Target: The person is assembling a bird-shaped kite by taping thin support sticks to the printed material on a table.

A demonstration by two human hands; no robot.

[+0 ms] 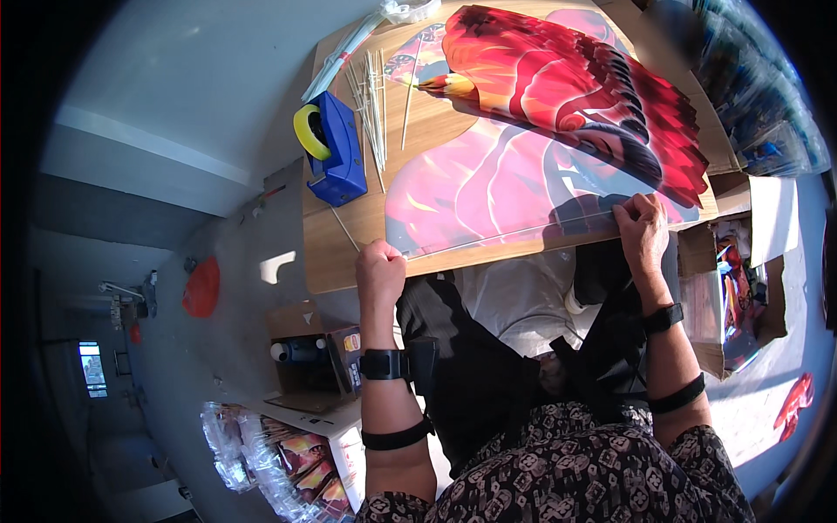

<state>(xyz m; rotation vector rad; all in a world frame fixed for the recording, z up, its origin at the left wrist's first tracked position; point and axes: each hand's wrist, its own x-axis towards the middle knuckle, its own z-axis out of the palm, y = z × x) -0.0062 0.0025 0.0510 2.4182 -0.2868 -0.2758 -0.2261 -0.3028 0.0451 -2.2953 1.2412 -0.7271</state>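
Note:
A pale pink-and-grey printed sheet [462,187], with a rounded outline, lies on the wooden table. Along its near edge runs a thin pale stick [514,234]. My left hand [381,264] is closed at the left end of this edge, knuckles up, fingertips hidden. At the right end, my right hand [643,228] pinches the stick and sheet edge between thumb and fingers. Overlapping the far part of the pale sheet is a vivid red, bird-patterned printed sheet [540,78]; its feathered edge reaches close to my right hand.
On the table's left side stands a blue tape dispenser [343,161] with a yellow roll [310,132]. Several thin wooden sticks [370,113] lie behind it. An open cardboard box [711,301] stands right of the table; another box [301,349] is below left. Plastic-wrapped packs [758,96] are stacked far right.

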